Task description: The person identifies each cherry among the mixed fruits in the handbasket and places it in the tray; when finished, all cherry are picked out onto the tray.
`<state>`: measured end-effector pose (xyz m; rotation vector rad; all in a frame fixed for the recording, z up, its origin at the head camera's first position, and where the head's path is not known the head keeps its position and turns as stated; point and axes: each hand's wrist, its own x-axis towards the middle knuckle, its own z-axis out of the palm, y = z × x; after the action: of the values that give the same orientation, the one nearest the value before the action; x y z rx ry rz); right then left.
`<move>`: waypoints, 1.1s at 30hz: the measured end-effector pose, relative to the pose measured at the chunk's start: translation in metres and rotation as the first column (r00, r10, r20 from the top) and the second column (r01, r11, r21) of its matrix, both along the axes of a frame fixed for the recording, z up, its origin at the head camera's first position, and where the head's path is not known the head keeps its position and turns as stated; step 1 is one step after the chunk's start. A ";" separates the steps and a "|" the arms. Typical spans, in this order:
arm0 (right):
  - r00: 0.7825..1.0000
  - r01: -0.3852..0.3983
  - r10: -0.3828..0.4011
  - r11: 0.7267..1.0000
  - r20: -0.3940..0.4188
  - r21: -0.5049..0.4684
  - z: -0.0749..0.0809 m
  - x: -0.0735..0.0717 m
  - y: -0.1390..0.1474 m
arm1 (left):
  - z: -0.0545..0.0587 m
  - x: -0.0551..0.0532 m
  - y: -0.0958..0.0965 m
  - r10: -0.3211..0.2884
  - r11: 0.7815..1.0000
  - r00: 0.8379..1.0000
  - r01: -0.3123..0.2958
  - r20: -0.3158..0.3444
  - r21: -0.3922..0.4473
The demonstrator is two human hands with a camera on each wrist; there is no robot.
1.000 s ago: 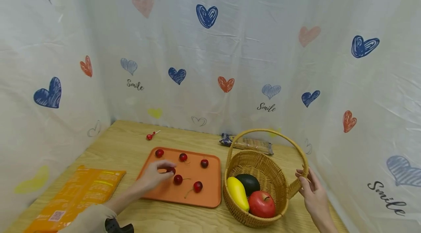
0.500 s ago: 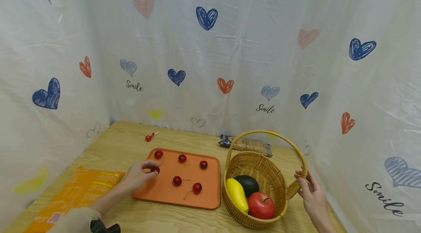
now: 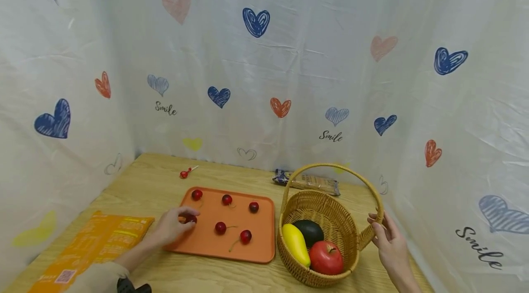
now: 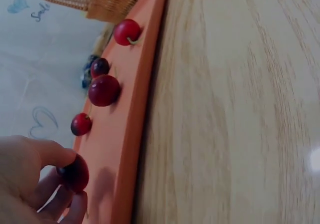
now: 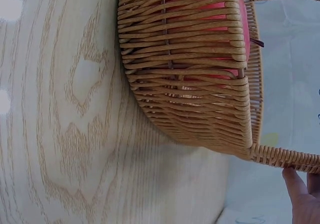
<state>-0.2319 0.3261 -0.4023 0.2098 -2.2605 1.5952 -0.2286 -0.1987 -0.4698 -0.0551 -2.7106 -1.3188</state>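
My left hand (image 3: 171,225) pinches a dark red cherry (image 4: 75,173) between thumb and fingers, close over the left part of an orange tray (image 3: 202,248). Several other cherries with thin stems lie spread on that tray, among them one cherry (image 3: 245,237) near its front right. On the right, my right hand (image 3: 390,245) holds the side of the arched handle (image 3: 378,201) of a wicker basket (image 3: 307,279). Inside the basket sit a red apple (image 3: 326,257), a yellow mango-like fruit (image 3: 295,245) and a dark green avocado-like fruit (image 3: 310,232).
An orange packet (image 3: 97,242) lies left of the tray, partly beneath my left forearm. Behind the tray is a red lollipop (image 3: 184,173). A long clear-and-blue package (image 3: 314,183) lies behind the basket. Heart-printed curtains (image 3: 256,63) enclose the wooden table (image 3: 157,169).
My left hand has carried the pinched cherry from near the tray's middle leftward, then slightly toward me. The right hand stays on the basket handle. The head view has shifted slightly.
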 end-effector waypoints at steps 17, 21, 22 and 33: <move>1.000 0.023 -0.024 0.999 0.020 0.037 -0.002 -0.001 0.001 | -0.006 0.004 0.003 -0.011 0.999 1.000 0.011 0.014 -0.032; 1.000 0.014 -0.015 1.000 0.013 0.020 -0.003 0.000 0.002 | -0.001 0.004 0.004 0.007 1.000 1.000 -0.006 0.018 -0.018; 1.000 0.010 -0.010 1.000 0.011 0.014 -0.003 0.000 0.002 | 0.001 0.004 0.004 0.009 1.000 1.000 -0.009 0.014 -0.011; 1.000 -0.005 0.005 1.000 0.015 -0.007 -0.001 0.000 0.003 | 0.023 -0.005 0.017 -0.027 1.000 0.997 0.027 -0.066 -0.013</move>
<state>-0.2321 0.3288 -0.4038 0.2030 -2.2677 1.6119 -0.2340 -0.1813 -0.4467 -0.1344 -2.6724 -1.2841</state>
